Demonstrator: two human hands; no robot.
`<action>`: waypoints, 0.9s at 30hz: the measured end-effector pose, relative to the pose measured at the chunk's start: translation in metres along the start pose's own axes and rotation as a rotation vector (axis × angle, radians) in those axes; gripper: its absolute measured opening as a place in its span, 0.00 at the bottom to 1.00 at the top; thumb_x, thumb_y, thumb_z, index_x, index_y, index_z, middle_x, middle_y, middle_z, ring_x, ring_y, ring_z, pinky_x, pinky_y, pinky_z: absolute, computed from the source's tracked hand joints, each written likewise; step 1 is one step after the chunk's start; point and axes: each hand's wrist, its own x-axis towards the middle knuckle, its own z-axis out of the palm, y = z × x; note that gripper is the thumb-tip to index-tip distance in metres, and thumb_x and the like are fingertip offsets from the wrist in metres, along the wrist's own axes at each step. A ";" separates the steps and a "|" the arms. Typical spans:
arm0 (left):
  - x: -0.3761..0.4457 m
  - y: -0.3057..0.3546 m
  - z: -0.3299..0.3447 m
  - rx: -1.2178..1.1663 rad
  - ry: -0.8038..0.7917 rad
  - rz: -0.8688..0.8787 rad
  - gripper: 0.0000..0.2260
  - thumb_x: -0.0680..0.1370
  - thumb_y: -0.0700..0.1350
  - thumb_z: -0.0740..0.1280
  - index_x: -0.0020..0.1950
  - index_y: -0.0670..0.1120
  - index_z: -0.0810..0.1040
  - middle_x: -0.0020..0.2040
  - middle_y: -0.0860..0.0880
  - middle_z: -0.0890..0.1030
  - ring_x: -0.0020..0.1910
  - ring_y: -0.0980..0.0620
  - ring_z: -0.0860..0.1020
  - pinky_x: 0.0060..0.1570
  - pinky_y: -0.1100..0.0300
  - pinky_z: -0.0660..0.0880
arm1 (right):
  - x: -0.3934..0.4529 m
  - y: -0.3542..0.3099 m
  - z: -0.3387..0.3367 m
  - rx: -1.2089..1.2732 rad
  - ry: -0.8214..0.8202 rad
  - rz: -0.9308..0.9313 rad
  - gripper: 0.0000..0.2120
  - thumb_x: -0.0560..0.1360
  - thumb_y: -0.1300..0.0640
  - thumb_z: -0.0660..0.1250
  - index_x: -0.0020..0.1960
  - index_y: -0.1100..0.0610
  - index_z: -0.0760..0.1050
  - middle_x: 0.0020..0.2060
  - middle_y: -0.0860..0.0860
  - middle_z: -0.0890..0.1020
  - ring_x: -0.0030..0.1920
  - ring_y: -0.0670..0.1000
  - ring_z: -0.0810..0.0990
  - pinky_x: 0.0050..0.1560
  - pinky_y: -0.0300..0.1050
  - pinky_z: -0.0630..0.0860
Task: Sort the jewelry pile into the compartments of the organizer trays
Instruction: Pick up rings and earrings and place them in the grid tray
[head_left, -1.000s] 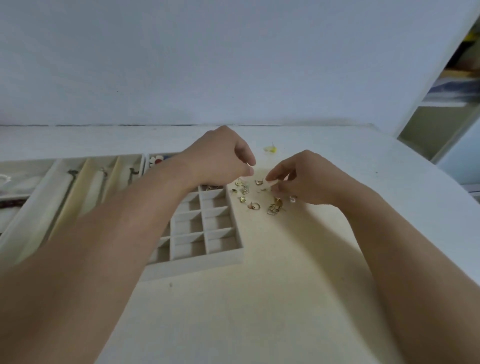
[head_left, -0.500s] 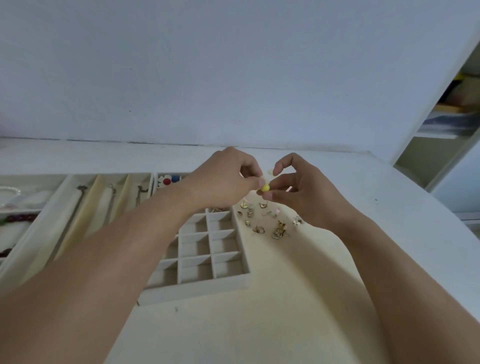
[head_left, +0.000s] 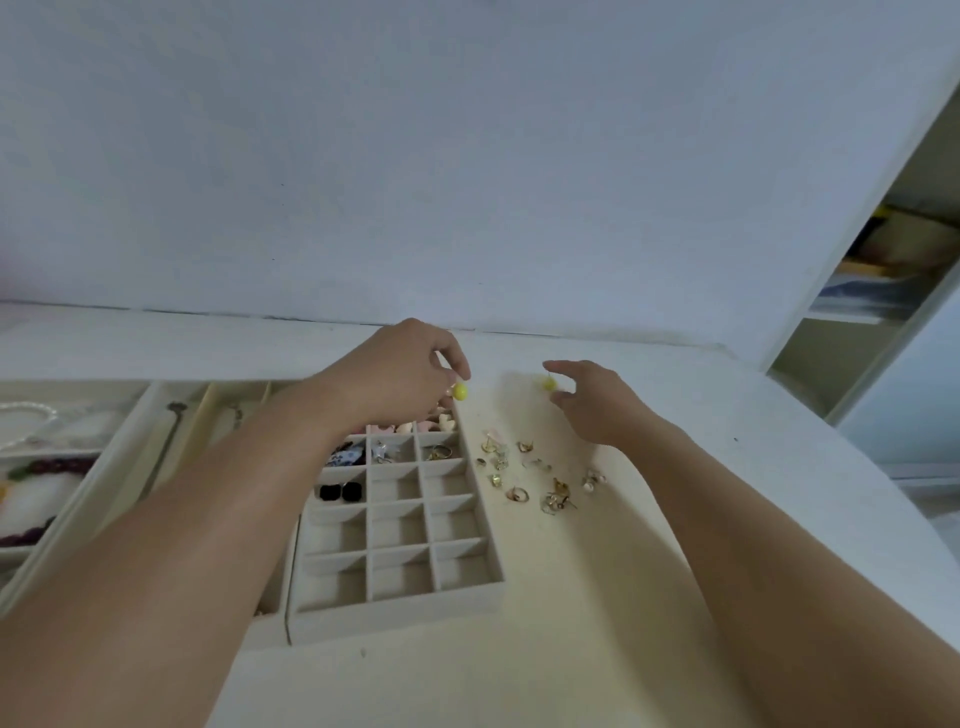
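Two yellow bead earrings in play, one per hand. The left hand pinches one yellow bead earring between thumb and fingertips, other fingers curled, right over the far edge of the grid tray. The right hand has thumb and forefinger spread just around the second yellow bead; honestly can't tell if it's gripped yet or only about to be.

Moving outward, the jewelry pile of small gold bits sits on the tabletop just beside the tray's right wall, still unsorted. Far cells already hold pink pieces, a ring and black studs; the near ones look empty.

Risk, I'd say: those beads are round and tiny, so a loose pinch could let one roll off the table. Also a wrist dragging back could scatter the pile.
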 end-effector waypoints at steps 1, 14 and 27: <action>-0.001 0.000 -0.001 0.004 0.002 0.003 0.07 0.81 0.40 0.64 0.51 0.52 0.79 0.40 0.52 0.85 0.43 0.47 0.85 0.39 0.51 0.80 | 0.006 -0.004 0.002 -0.051 -0.027 0.001 0.25 0.83 0.52 0.62 0.78 0.47 0.63 0.74 0.49 0.70 0.73 0.54 0.68 0.70 0.52 0.69; -0.014 0.003 -0.029 0.056 0.062 -0.027 0.11 0.77 0.37 0.61 0.50 0.53 0.75 0.43 0.50 0.84 0.33 0.50 0.77 0.35 0.57 0.73 | 0.010 -0.015 -0.007 0.100 0.041 0.122 0.17 0.79 0.48 0.69 0.53 0.62 0.84 0.46 0.53 0.84 0.43 0.54 0.80 0.42 0.44 0.74; -0.056 -0.023 -0.050 0.135 0.057 -0.008 0.14 0.78 0.36 0.63 0.41 0.51 0.85 0.38 0.49 0.84 0.39 0.52 0.83 0.47 0.51 0.80 | -0.091 -0.121 0.001 0.581 -0.026 -0.238 0.07 0.70 0.50 0.79 0.41 0.51 0.83 0.36 0.47 0.87 0.34 0.49 0.84 0.33 0.43 0.76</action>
